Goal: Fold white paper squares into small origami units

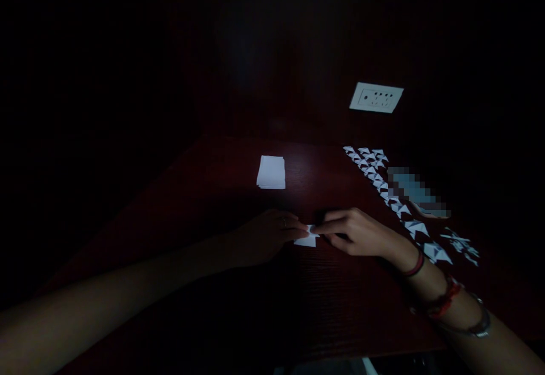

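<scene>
A small white piece of paper [307,240] lies on the dark red-brown table [332,301] between my two hands. My left hand [268,234] rests on the table with its fingertips pressed on the paper's left edge. My right hand [355,232], with bands at the wrist, pinches the paper's upper right edge with its fingers closed. Much of the scene is very dark.
A stack of white paper squares [271,172] lies further back on the table. A long row of several folded white paper pieces [385,190] runs along the right side. A white wall socket [376,97] sits behind. A blurred object [415,190] lies beside the row.
</scene>
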The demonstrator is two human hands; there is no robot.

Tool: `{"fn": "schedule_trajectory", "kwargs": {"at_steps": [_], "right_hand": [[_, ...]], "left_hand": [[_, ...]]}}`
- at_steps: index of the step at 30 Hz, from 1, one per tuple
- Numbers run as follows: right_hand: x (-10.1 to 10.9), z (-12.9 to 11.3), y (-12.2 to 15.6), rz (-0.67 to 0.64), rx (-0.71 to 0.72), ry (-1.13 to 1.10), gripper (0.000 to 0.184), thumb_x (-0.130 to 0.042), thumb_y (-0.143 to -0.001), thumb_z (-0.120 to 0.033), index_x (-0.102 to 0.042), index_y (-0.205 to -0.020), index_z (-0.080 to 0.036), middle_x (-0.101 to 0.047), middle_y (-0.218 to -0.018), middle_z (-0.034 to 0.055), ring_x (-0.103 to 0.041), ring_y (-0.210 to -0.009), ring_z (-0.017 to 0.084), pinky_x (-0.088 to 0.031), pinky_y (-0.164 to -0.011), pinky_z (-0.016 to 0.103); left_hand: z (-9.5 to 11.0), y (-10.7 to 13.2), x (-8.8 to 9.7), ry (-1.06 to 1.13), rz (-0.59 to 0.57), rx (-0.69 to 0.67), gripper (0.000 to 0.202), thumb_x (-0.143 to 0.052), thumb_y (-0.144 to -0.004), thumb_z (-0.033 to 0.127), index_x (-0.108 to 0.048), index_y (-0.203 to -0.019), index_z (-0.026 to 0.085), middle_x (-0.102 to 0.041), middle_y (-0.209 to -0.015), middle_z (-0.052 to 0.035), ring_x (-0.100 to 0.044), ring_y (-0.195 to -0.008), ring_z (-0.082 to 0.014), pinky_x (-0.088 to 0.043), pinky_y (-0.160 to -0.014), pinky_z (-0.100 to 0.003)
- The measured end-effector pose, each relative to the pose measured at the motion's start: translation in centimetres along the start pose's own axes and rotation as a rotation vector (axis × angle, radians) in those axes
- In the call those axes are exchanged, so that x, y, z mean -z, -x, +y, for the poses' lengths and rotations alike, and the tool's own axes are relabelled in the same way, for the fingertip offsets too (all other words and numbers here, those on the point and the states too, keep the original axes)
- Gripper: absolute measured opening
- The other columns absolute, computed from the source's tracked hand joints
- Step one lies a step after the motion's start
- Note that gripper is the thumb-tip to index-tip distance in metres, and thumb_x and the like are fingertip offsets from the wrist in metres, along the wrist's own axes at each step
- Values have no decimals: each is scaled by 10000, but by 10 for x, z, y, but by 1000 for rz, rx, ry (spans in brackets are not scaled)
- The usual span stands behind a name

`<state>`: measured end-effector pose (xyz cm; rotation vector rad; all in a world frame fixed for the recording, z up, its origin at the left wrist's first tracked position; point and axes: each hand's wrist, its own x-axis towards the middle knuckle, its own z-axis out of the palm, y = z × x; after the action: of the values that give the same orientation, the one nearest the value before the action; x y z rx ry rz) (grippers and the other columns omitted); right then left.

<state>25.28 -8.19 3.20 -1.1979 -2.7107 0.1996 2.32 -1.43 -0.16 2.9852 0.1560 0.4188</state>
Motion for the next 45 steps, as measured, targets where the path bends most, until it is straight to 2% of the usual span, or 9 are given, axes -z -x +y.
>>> {"fn": "schedule_trajectory", "kwargs": {"at_steps": [10, 16, 29, 36, 42, 45], "right_hand": [[0, -3, -3, -38, 5, -1, 335, -431, -772, -116, -572, -1059, -215, -515, -758, 6, -476, -631, 97, -342, -587, 215], [0, -3, -4, -60, 14, 29, 324, -419, -783, -124, -569, -1054, -219, -514, -753, 8, -469, -632, 102, -330, -588, 223], [-2, -3, -3, -38, 14, -4, 308, -418, -800, -166, -563, -1069, -204, -521, -769, 13, -467, -632, 98, -333, -592, 223], [-2, -3, -2, -54, 15, 59, 302, -419, -807, -188, -547, -1080, -207, -526, -777, 14, -470, -626, 99, -332, -583, 221], [2, -5, -1, -80, 8, 90, 228, -426, -804, -183, -609, -940, -189, -533, -751, 19, -481, -630, 107, -332, -585, 228], [3, -4, 2, -88, -11, 66, 236, -425, -804, -168, -613, -946, -184, -546, -770, 25, -494, -648, 108, -342, -598, 224]], "left_hand": [[0, 0, 0, -4, -34, 28, 492, -379, -769, 22, -351, -1224, 208, -445, -1236, -13, -339, -1153, -189, -279, -944, -378], [1, 0, -1, 1, -8, 31, 427, -385, -801, 46, -372, -1204, 186, -478, -1201, -28, -370, -1134, -171, -285, -946, -346], [0, 1, 0, -38, 24, -39, 405, -389, -792, 39, -391, -1177, 166, -494, -1183, -42, -378, -1131, -175, -322, -925, -360], [-1, 1, 0, -44, 41, -39, 408, -393, -791, 41, -404, -1175, 179, -495, -1183, -45, -382, -1135, -178, -343, -911, -357], [-1, 2, 0, -68, 45, -37, 361, -407, -804, 64, -428, -1145, 183, -490, -1194, -34, -388, -1130, -183, -334, -914, -355], [-3, 4, -3, -66, 63, -44, 346, -413, -807, 67, -436, -1134, 179, -503, -1176, -39, -395, -1122, -179, -341, -908, -352]]}}
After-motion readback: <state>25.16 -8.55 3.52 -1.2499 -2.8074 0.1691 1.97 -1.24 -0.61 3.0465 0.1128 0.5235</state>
